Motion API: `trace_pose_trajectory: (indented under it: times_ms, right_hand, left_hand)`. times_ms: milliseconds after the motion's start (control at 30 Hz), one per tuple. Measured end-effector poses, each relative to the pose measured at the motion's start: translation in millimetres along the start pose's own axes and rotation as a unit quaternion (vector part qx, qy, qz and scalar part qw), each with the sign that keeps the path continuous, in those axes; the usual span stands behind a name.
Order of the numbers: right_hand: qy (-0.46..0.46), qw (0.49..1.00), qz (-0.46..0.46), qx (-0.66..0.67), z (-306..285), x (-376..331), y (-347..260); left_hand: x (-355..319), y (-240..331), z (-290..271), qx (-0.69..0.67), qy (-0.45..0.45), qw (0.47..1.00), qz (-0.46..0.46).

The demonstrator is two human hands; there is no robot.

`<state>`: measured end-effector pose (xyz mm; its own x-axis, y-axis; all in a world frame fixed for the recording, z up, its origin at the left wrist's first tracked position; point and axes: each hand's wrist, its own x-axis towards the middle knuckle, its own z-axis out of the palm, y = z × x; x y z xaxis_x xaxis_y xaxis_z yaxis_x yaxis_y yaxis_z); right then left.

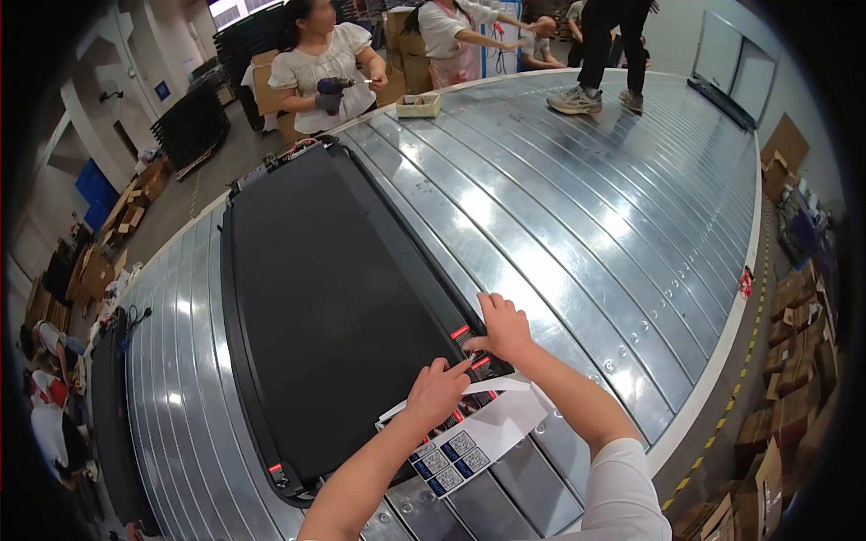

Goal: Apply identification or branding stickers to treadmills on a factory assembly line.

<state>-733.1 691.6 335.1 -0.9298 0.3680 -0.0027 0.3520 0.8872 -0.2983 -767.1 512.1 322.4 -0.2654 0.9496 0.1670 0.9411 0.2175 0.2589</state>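
A long black walking-pad treadmill [316,261] lies on a ribbed metal table. At its near right corner, my left hand [437,393] reaches in with its index finger stretched to a small red-and-black label [481,363], whose edge seems pinched at the fingertips. Just beyond, my right hand [503,326] is spread over the side rail, thumb pointing at another red-topped label [461,333]. Below my hands lies a white label sheet [510,419], partly curled, with red-and-black labels on it. Blue-and-white stickers with square codes [451,462] lie by the sheet. My left hand covers part of the sheet.
A person [320,63] holds a power drill [334,86] at the table's far side, near a small box [419,106]. Another person's shoes [575,100] stand on the metal table [541,207]. Cardboard boxes [780,397] line the right floor. Another black treadmill [113,424] is at left.
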Motion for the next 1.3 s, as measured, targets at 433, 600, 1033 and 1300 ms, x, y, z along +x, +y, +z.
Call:
trace_pose_trajectory:
  times_ms: [433,600,1033,1300]
  right_hand:
    - [0.027,0.952,0.106,0.287,47.0,60.1,36.0]
    - [-0.053,0.936,0.105,0.331,45.4,50.8,31.5]
    - [0.233,0.958,0.056,0.16,64.5,30.5,-1.3]
    - [0.268,0.908,-0.136,0.29,48.3,-164.9,-88.6]
  left_hand:
    - [-15.7,-7.5,-11.0,-0.08,0.044,0.995,-0.033]
    - [-79.3,27.0,-88.3,-0.199,-0.134,0.967,-0.091]
    - [-270.7,118.1,-121.3,-0.253,-0.03,0.901,-0.352]
    - [-367.5,156.7,-105.7,-0.307,-0.026,0.888,-0.341]
